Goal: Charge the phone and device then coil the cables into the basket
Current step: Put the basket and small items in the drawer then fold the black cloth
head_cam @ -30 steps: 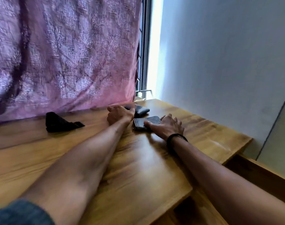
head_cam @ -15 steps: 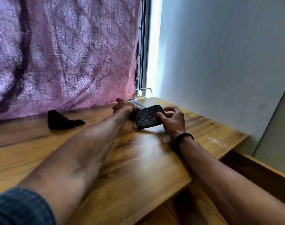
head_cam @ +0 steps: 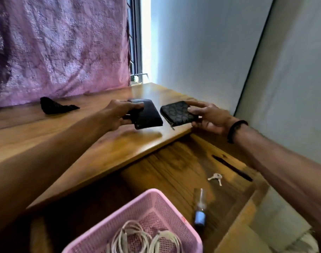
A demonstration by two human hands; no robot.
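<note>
A black cloth (head_cam: 55, 106) is lying far left on the shelf (head_cam: 68, 136). The left hand (head_cam: 119, 114) is gripping a dark phone (head_cam: 149, 114), fingers clamped on its near end, long axis pointing away from the wrist. Just beside it, the right hand (head_cam: 209, 117) is pinching a patterned case (head_cam: 178, 113), possibly the device. The basket (head_cam: 152, 201), already holding coiled white cables (head_cam: 141, 238), is sitting below, nearer the body, roughly midway between both hands.
</note>
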